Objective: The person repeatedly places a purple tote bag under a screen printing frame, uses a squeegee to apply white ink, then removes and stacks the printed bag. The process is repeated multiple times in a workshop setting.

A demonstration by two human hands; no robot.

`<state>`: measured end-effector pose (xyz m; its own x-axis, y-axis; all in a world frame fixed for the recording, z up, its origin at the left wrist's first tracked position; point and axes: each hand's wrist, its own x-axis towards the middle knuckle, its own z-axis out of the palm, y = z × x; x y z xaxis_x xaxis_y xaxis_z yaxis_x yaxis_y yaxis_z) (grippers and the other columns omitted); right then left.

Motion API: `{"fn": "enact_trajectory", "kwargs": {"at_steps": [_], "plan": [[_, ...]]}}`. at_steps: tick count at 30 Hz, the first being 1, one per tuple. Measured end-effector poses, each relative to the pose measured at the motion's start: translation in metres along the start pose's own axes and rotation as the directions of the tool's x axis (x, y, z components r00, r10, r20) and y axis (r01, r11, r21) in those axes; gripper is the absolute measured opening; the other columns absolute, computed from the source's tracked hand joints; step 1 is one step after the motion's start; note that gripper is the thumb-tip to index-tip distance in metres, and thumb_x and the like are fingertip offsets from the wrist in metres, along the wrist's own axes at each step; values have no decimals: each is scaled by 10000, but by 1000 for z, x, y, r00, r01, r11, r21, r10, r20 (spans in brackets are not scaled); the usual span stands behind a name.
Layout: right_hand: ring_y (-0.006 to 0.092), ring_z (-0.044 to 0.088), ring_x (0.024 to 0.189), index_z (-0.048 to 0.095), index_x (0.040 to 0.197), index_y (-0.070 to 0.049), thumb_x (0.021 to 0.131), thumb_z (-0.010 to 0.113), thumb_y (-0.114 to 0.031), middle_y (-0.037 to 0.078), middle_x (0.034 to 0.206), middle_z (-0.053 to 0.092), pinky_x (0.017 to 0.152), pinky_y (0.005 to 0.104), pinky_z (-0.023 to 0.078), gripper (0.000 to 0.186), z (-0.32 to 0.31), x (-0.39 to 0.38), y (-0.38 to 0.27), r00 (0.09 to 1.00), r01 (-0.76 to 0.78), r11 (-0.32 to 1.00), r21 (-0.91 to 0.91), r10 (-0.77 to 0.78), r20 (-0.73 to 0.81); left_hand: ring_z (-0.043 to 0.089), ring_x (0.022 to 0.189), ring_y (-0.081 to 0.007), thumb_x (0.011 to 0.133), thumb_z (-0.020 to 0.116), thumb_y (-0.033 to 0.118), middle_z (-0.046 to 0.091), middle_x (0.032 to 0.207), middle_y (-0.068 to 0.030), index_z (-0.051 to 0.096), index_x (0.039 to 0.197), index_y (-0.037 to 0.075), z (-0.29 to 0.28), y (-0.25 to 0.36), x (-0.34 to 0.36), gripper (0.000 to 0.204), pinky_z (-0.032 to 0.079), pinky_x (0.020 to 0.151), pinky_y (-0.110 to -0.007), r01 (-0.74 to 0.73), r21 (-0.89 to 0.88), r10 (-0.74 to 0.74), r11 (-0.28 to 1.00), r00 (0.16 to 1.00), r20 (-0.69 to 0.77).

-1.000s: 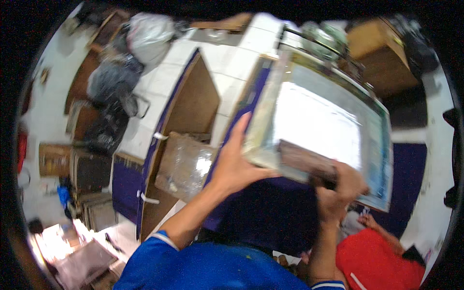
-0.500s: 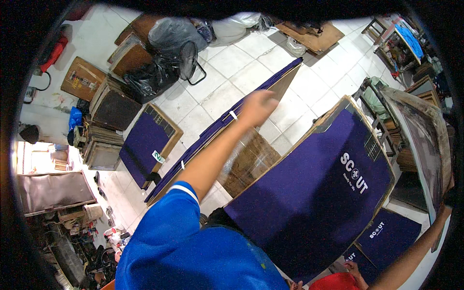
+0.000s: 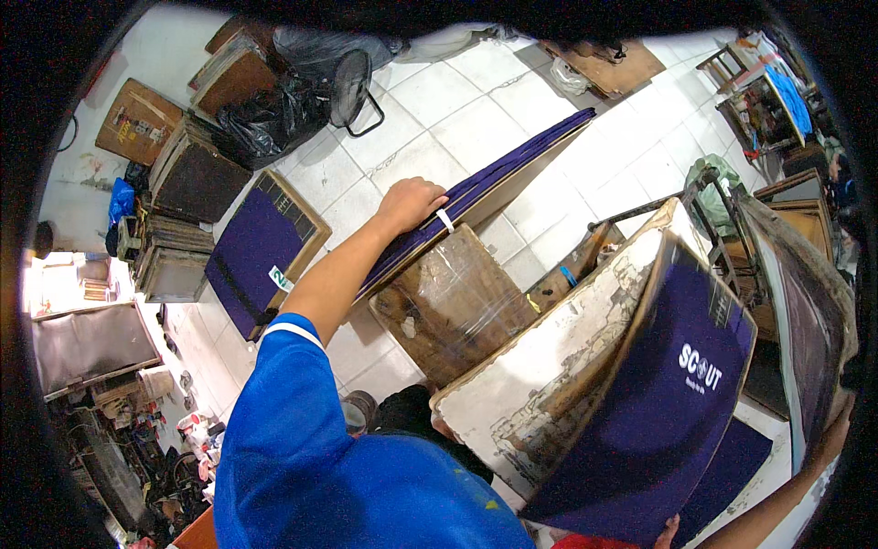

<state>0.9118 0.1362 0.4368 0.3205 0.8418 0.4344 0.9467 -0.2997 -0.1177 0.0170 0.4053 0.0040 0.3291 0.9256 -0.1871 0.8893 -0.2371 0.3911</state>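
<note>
Left hand (image 3: pixel 412 203) on long panel (image 3: pixel 517 169). Left of long panel: small board (image 3: pixel 261 252), farther left frame stack (image 3: pixel 197 174). Right of long panel: slab (image 3: pixel 457 302), then large board (image 3: pixel 658 393), farthest right screen frame (image 3: pixel 809 293).

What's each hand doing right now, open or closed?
Left hand: closed on the purple board.
Right hand: at the grey frame; too dark to tell.

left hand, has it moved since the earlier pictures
Yes, leftward: the left hand was right of the white strip on the purple-edged board half a second ago; now it lies mostly left of it.
</note>
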Motion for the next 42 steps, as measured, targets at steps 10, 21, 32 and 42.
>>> {"fn": "enact_trajectory", "kwargs": {"at_steps": [10,21,32,42], "plan": [[241,581,1338,640,1437,-6,1148,490,-325,114,1432,656,1190,365,379,455,-2,8,-12,998,-5,993,119,11,-54,723,964,-442,919,689,273,754,981,-243,760,987,59,-2,51,37,235,568,875,-549,243,85,-228,966,962,-151],[175,630,1210,622,1512,-173,1136,513,-277,77,1356,672,1101,327,462,405,22,51,-47,966,254,952,169,-240,-102,703,807,-401,946,703,198,706,883,-212,749,1036,34,-198,156,-241,192,535,726,-435,85,24,-54,996,801,-596],[205,535,763,782,1172,-95,999,622,-626,98,826,607,830,328,491,581,24,33,-136,976,125,989,-75,-136,-168,433,1471,-388,691,764,49,527,1543,-128,641,1392,168,88,262,-384,721,325,1230,-617,-311,22,303,950,903,-305],[375,726,1020,800,1113,-91,798,628,-881,229,1071,755,953,444,520,868,8,2,-180,993,-94,996,9,95,-73,546,1335,-450,894,815,487,610,1410,-280,592,1417,-20,129,131,-379,763,406,1127,-541,575,-338,-633,745,448,-631]]}}
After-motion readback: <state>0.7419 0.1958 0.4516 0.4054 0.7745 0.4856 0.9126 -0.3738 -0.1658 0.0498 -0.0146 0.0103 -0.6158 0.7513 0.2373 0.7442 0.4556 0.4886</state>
